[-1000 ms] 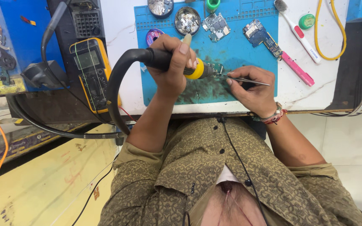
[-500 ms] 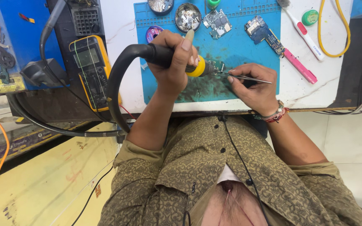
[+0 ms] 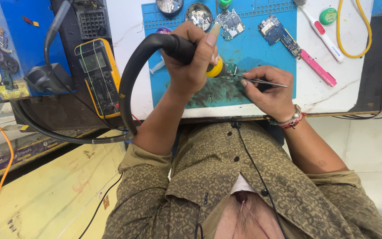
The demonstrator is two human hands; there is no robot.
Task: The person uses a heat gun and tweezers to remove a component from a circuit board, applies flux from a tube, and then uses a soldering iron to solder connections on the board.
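Blue mat: silicone work mat on the white tabletop, darkened with residue near its front edge.
Left hand: wrapped tight around the black handle of a hot-air tool, yellow collar and nozzle pointing down at the mat.
Right hand: pinched closed on thin metal tweezers, tips aimed toward the nozzle.
Small circuit board: lies on the mat between the two hands, right under the nozzle and at the tweezer tips.
Step in hand: judged as heating a spot on the board while the tweezers steady or wait on a part.
Next move calls for: a steady nozzle and a light, exact nudge with the tweezers; too much heat or a slip could shift neighbouring parts.
Nearby: yellow multimeter to the left, two more circuit boards and small round tins further back, a pink tool to the right.
Hard to make out: the board is mostly covered by the hand and nozzle; the part being worked is too small to tell; whether the tweezers touch it cannot be seen.
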